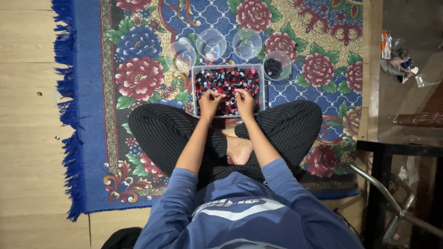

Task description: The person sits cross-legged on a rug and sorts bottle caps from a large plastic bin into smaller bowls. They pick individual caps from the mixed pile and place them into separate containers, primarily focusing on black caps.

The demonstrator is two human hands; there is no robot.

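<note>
I sit cross-legged on a floral rug (138, 69). In front of my knees stands a clear rectangular tub (262, 87) filled with several small red, black, blue and white pieces. My left hand (210, 102) and my right hand (244, 101) both rest in the near half of the tub, fingers pinched together down among the pieces. Whether either hand holds a piece is too small to tell. Beyond the tub stand several clear plastic cups: one on its side (181, 54), two upright (211, 44) (247, 44), and one with dark pieces inside (277, 65).
The blue fringed rug edge (69, 138) meets pale wood flooring (27, 115) on the left. At right are a glass-topped table with a dark frame (397, 147), a chrome tube (383, 193) and some small clutter (397, 60).
</note>
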